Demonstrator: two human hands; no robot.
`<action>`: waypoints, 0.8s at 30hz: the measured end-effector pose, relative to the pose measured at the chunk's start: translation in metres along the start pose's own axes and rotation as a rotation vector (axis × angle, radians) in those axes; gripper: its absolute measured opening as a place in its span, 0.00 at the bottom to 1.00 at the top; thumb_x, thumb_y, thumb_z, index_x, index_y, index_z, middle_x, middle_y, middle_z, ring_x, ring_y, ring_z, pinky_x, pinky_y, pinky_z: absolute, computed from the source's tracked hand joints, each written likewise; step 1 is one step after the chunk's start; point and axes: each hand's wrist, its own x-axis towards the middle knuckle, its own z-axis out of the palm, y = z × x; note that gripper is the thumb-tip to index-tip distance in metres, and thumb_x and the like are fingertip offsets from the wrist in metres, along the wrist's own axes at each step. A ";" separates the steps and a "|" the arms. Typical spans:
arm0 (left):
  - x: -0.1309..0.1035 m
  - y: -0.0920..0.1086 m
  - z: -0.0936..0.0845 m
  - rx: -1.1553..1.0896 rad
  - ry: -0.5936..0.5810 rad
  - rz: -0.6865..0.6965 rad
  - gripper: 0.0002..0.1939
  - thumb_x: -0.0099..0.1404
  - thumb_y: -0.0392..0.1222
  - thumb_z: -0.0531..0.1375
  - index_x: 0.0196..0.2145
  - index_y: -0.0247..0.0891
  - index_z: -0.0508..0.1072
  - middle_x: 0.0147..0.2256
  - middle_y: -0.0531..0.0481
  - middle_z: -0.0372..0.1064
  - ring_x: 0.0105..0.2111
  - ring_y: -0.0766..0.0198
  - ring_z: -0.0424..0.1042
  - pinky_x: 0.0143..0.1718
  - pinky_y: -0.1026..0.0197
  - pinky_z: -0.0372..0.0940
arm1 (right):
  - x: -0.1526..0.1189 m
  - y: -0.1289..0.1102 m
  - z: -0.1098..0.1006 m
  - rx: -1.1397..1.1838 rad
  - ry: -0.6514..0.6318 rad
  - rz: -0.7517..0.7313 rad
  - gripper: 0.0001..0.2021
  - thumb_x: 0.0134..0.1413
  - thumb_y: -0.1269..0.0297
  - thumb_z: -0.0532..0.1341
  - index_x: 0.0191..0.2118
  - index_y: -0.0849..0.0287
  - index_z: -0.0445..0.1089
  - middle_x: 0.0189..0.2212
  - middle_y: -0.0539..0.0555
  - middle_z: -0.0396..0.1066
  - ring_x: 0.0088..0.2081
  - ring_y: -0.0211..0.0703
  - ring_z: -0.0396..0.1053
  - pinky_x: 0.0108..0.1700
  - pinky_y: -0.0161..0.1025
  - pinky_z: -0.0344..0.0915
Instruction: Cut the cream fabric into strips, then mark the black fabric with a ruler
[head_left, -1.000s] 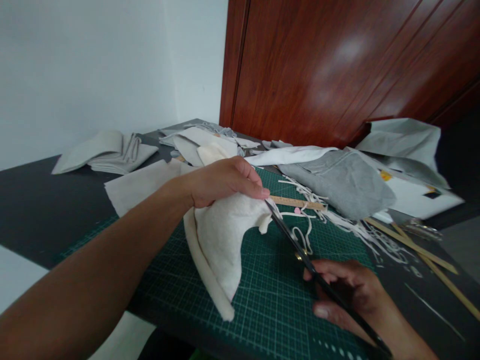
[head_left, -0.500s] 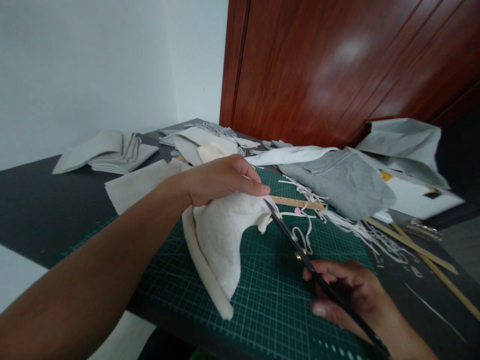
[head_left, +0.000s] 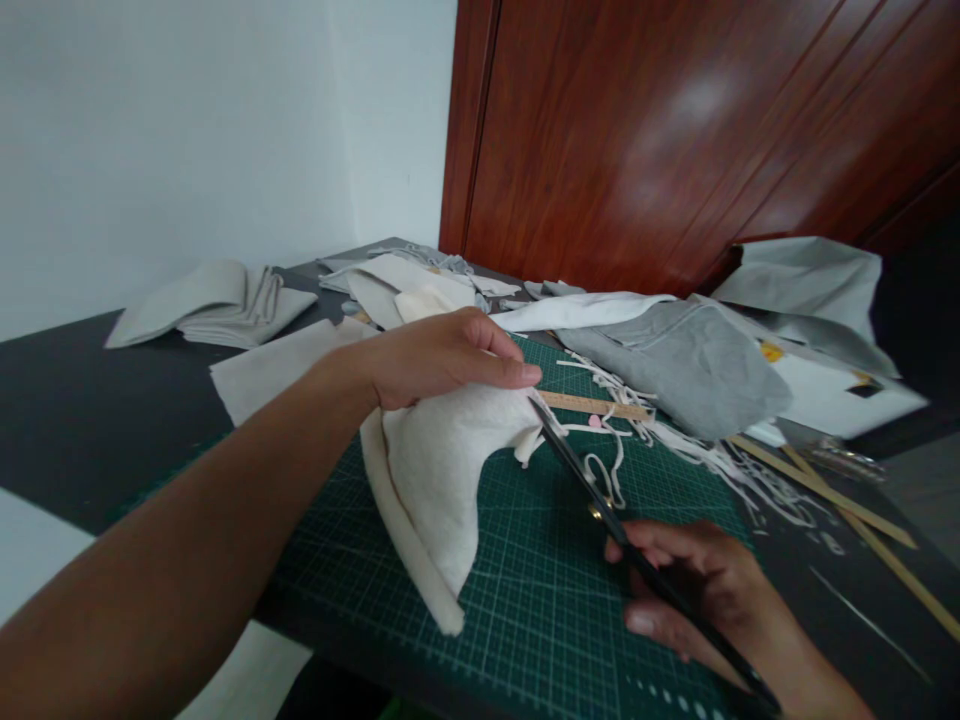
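Observation:
My left hand (head_left: 457,355) pinches the upper edge of a white cloth piece (head_left: 439,470), which hangs over the green cutting mat (head_left: 555,590). A thick rolled edge runs down the cloth's left side. Black scissors (head_left: 581,475) are in my right hand (head_left: 697,590), its fingers around the handles. Their blade tips meet the cloth edge just below my left fingertips. How far the blades are apart is hard to tell.
Behind the mat lie grey cloth (head_left: 675,365) and a folded cloth stack (head_left: 225,305). A wooden ruler (head_left: 596,405), thin white strips (head_left: 697,450) and wooden sticks (head_left: 832,490) lie to the right. A wooden panel (head_left: 637,140) rises behind.
The lower part of the hanging cloth has shifted slightly left and up. Both hands and the scissors are nearly where they were.

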 end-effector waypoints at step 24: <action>-0.001 0.000 -0.001 -0.018 -0.003 -0.019 0.16 0.62 0.49 0.67 0.23 0.35 0.75 0.20 0.54 0.68 0.19 0.71 0.62 0.20 0.69 0.56 | 0.004 -0.014 0.000 -0.009 0.003 0.039 0.14 0.54 0.54 0.72 0.42 0.55 0.76 0.19 0.44 0.61 0.18 0.32 0.55 0.21 0.33 0.51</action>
